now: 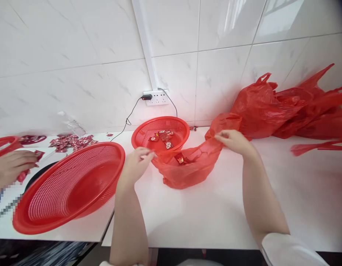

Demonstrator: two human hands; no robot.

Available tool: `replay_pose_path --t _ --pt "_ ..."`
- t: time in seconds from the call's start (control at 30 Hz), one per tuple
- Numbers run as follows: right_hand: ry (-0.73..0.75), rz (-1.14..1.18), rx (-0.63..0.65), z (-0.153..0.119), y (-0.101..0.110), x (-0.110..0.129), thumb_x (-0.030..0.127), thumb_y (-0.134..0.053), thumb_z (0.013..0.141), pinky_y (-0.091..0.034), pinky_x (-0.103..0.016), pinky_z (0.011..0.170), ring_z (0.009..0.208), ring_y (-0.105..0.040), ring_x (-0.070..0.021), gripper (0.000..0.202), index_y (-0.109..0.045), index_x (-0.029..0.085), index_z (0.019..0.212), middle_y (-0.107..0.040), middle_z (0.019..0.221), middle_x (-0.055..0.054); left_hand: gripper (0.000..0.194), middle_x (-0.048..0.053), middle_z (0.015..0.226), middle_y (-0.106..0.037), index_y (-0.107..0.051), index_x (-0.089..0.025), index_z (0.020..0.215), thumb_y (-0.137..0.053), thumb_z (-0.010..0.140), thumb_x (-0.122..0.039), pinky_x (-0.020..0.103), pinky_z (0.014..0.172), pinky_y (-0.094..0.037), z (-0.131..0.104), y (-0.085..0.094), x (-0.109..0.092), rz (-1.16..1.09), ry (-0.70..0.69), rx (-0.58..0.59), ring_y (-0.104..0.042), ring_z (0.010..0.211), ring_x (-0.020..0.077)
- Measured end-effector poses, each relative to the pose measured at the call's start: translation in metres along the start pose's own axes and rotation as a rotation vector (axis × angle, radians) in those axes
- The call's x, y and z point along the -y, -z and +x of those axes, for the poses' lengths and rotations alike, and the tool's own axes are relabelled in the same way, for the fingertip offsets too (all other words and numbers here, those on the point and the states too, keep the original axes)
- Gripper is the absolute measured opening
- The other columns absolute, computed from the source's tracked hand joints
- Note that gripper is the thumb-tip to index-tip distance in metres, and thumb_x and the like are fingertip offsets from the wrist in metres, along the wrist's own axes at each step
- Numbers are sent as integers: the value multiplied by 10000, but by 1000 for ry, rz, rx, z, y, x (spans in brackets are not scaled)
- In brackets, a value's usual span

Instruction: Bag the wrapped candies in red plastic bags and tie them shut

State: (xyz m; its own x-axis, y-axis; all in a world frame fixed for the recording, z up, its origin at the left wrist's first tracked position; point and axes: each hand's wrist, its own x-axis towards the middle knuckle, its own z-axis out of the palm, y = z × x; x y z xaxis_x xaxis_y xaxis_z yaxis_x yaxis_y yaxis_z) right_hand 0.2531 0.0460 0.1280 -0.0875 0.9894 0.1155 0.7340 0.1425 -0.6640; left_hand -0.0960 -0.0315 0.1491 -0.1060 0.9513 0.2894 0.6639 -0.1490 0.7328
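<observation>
A thin red plastic bag [184,176] hangs spread between my hands, low over the white table. My left hand [136,162] pinches its left edge, and my right hand [233,141] grips the right edge. Through the bag's mouth a few small red wrapped packets [181,159] show; the rest of its contents is hidden by the plastic. Just behind the bag stands a round red basket [137,135] with several red packets [167,139] lying in it.
A larger red basket [77,184] tilts at my left. Beyond it lie a heap of red packets [68,142] and a clear bottle [74,125]. Another person's hand [16,166] holds packets at far left. Filled red bags [265,107] stand at right; a power strip [157,98] is on the wall.
</observation>
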Motion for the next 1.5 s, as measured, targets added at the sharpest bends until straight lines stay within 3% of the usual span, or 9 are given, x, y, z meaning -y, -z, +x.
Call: replay_pose_path --t 0.1,0.23,0.33,0.43,0.7,0.9,1.1,1.2,1.5 --pt "234 628 -290 -14 9 20 453 -530 895 -497 -366 914 1116 -624 -235 285 -670 205 893 -664 1223 -72 189 42 1055 -700 -713 -223 763 -579 838 -333 331 900 -464 8 1 -19 -495 -148 -141 -612 1054 236" --pt "398 1008 -215 -27 -4 47 433 -617 868 -513 -409 945 1211 -580 -226 485 -496 349 1330 -549 1391 -43 285 52 1183 -657 -651 -289 1117 -619 834 -297 419 950 -490 12 -9 -36 -900 -321 -46 -604 1125 258" --pt "433 966 -73 -30 -15 55 353 -742 781 -507 -428 965 1227 -570 -229 822 -283 440 1457 -418 1503 -23 569 69 1292 -599 -527 -325 1305 -711 771 -252 446 947 -511 10 -17 -42 -836 -332 51 -599 1149 274" --pt "398 852 54 -28 -19 52 394 -663 843 -514 -462 947 1133 -632 -247 596 -447 356 1397 -506 1432 -54 477 85 1275 -614 -588 -268 1236 -713 776 -286 451 984 -496 10 -19 -43 -713 -265 48 -592 1163 276" --pt "209 650 -157 -25 -3 37 551 -506 898 -443 -433 1004 1154 -608 -293 499 -634 181 589 -700 1145 -92 171 79 1026 -723 -728 -186 868 -709 760 -316 443 1005 -470 16 -3 -32 -581 -169 -246 -640 1078 268" --pt "297 770 16 -14 1 10 549 -576 859 -452 -431 1009 1221 -562 -250 361 -613 248 1054 -578 1354 -92 350 110 1222 -664 -589 -249 1034 -714 766 -436 503 1077 -378 10 18 10 -540 -44 9 -555 1235 287" --pt "186 650 389 0 -34 -19 473 -769 679 -437 -474 1034 1306 -484 -296 817 -459 220 1391 -480 1446 -151 908 134 1516 -374 -399 -276 1415 -837 622 -336 471 1118 -348 -16 -37 38 -390 -116 298 -377 1384 311" --pt "210 732 588 -6 -67 -15 402 -776 683 -459 -438 1027 1229 -556 -272 692 -555 191 1304 -577 1357 -126 965 147 1495 -393 -311 -258 1463 -817 647 -354 471 1074 -395 -25 -73 35 -359 -40 36 -445 1328 315" --pt "0 842 -105 -3 -131 6 512 -440 892 -498 -364 940 1122 -626 -251 504 -589 142 1200 -674 1200 -126 517 139 1165 -682 -652 -129 1139 -575 841 -545 410 957 -477 0 -107 25 -628 210 -19 -610 1133 302"
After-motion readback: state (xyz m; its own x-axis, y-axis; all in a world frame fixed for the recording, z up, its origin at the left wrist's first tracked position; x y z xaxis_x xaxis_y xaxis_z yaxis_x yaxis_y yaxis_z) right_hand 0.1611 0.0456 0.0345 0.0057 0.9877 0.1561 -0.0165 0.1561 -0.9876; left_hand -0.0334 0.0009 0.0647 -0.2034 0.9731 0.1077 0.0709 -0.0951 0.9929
